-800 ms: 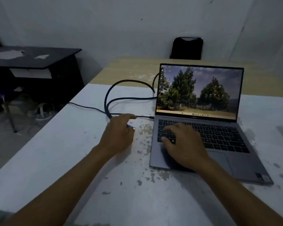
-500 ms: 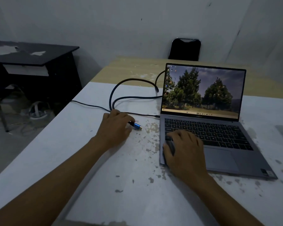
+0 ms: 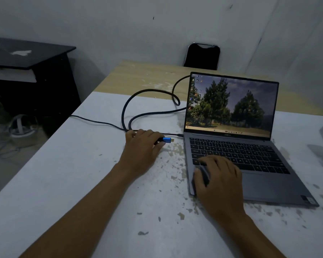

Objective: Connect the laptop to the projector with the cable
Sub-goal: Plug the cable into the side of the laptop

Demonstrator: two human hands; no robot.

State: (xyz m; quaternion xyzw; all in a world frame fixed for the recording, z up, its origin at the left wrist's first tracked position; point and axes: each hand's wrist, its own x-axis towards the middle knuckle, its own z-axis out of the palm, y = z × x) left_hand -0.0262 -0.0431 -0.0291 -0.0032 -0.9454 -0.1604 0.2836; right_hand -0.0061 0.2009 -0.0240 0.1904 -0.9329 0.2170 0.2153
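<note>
An open grey laptop (image 3: 268, 185) stands on the white table (image 3: 82, 183), its screen lit with a picture of trees. My left hand (image 3: 141, 151) is closed around the thick black cable (image 3: 147, 92) just behind its blue plug (image 3: 167, 140), whose metal tip points at the laptop's left side and stops a short way from it. My right hand (image 3: 219, 181) rests on the laptop's front left corner, fingers over the lower keys and thumb around the edge. The cable loops back behind the screen. No projector is in view.
A thin dark cord (image 3: 97, 122) crosses the table from its left edge and plugs into the laptop's left side. Behind lie a wooden table (image 3: 147, 75) and a black chair (image 3: 201, 55). A dark desk (image 3: 26, 58) stands left, with cords on the floor.
My left hand has drawn the cable end out, so the blue plug now sticks out of my fingers toward the laptop. My right hand slid from the keys down to the front left corner.
</note>
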